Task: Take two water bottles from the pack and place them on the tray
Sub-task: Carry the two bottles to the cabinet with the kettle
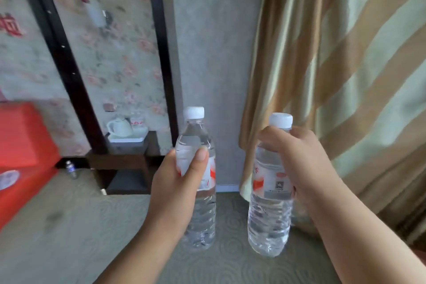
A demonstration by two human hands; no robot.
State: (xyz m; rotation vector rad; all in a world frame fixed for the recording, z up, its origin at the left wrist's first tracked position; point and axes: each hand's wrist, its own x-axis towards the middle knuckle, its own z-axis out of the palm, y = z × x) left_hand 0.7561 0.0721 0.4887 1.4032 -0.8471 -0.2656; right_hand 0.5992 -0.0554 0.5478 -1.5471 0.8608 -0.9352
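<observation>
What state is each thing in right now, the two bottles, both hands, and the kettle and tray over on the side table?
Left bottle: upright, capped, full, held.
Right bottle: upright, capped, full, held.
Left hand: closed around the left bottle's middle.
Right hand: closed around the right bottle's upper part.
Kettle: upright on the tray, lid on.
Tray: on the dark side table, no bottles on it yet.

Two bare forearms are showing from the lower edge of the view with no sleeves, watch, bracelet or rings on them, and the left hand (175, 182) and right hand (306, 166) are both ungloved, the left thumb showing a short, plain, unpainted nail.
</observation>
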